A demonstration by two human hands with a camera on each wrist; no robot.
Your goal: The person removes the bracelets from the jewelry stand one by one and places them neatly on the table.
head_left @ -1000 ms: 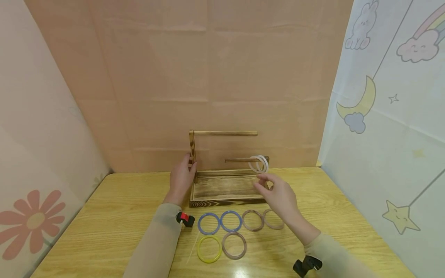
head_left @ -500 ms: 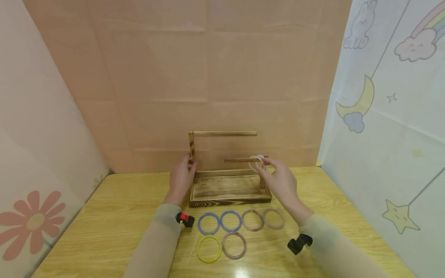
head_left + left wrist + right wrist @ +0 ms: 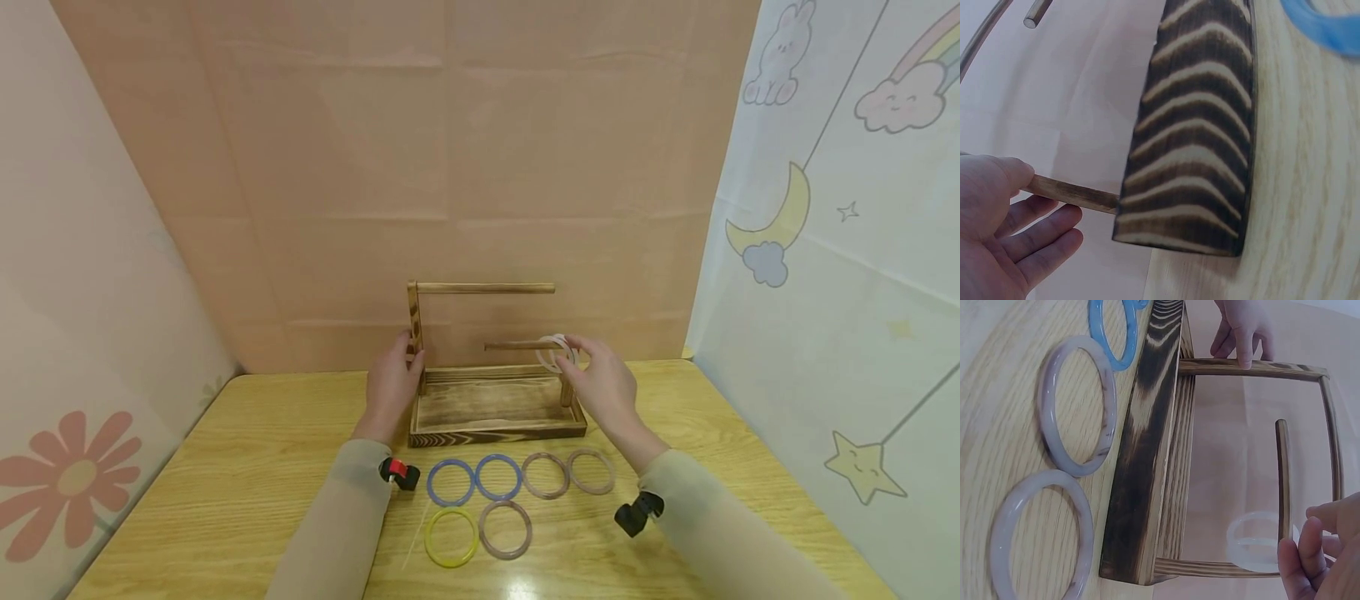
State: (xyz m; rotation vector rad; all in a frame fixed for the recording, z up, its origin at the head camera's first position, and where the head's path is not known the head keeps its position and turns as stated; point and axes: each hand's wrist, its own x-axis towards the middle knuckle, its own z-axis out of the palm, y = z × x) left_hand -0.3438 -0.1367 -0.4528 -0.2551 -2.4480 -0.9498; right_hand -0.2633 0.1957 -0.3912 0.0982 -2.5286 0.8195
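A dark-grained wooden stand (image 3: 495, 436) with a tray base carries a long upper rod (image 3: 486, 288) and a shorter lower rod (image 3: 510, 346). My left hand (image 3: 392, 383) grips its left post (image 3: 415, 312); in the left wrist view the thumb lies along one side and the fingers are beyond it. White bangles (image 3: 1244, 557) hang on the lower rod, close to the right post (image 3: 566, 392). My right hand (image 3: 606, 387) pinches a white bangle at its right edge, with thumb and curled fingers beside the rod's inner end. The fingers partly hide the bangle.
In front of the stand lie two blue bangles (image 3: 451, 462), several mottled purple-brown bangles (image 3: 506, 556) and a yellow bangle (image 3: 452, 564), flat on the wooden table (image 3: 292, 467). A tan cloth backdrop (image 3: 337, 167) rises close behind; patterned white panels flank both sides.
My right hand has risen from below the white bangles to their right edge and taken hold there, then shifted slightly. The left hand has stayed on the post.
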